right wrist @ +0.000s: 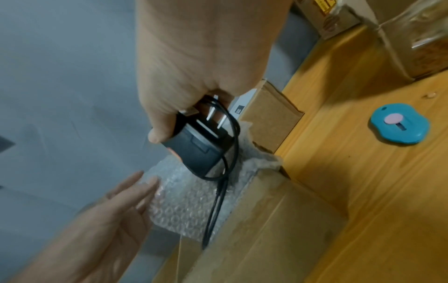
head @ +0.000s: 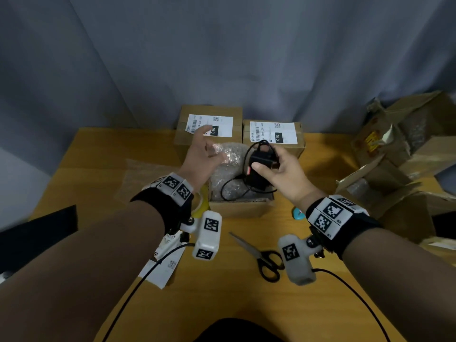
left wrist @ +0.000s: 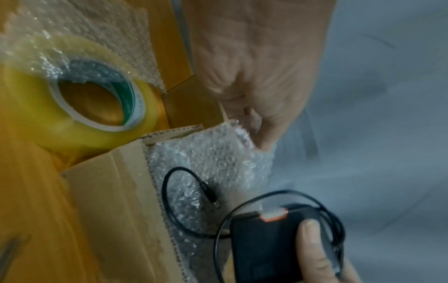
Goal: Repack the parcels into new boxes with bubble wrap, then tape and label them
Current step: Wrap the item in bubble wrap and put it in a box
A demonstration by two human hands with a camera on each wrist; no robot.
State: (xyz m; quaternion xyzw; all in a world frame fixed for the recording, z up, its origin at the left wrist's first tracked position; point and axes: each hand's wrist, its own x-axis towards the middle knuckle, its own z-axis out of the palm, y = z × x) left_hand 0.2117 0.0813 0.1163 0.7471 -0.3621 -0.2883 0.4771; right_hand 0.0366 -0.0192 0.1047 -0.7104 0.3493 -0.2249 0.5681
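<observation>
Black plastic filled my right hand [head: 278, 169]: I gripped the power adapter [head: 262, 162], thumb on its side, above the open box [head: 240, 206]. Its cable [head: 230, 191] looped over my fingers and trailed onto the bubble wrap [head: 228, 154] lining the box. My left hand [head: 202, 159] hung relaxed, fingers straight at the wrap's edge. Two labelled boxes [head: 208, 127] stood at the bench's [head: 320, 304] far edge. Tape roll [left wrist: 80, 107] left of the box, blue cutter [right wrist: 400, 124] right, scissors [head: 261, 257] nearer me.

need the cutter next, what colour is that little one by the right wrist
The cutter is blue with a pink slider button, clearest in the right wrist view.
</observation>
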